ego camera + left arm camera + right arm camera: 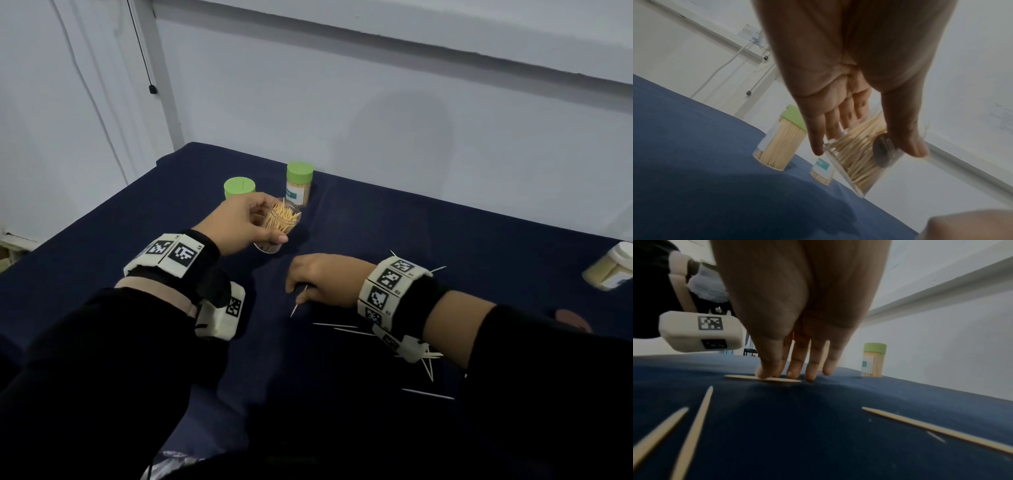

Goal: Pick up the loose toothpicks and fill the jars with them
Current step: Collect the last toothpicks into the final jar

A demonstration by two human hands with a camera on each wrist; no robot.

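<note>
Several loose toothpicks [428,394] lie scattered at lower right of the head view on the dark blue cloth [411,240], so the job looks partly done. The open jar [279,222], tilted at centre frame and already well stocked, is gripped by the person's left hand [239,222], fingers and thumb wrapped round its clear wall. The right hand [322,277], just below it, presses fingertips [766,374] onto a single toothpick [764,378] flat on the cloth; whether it is pinched yet cannot be told. Behind stand a capped full jar [299,185] and a green lid [239,188], with another jar [609,270] cut off at the right edge. The right wrist hides further sticks.
</note>
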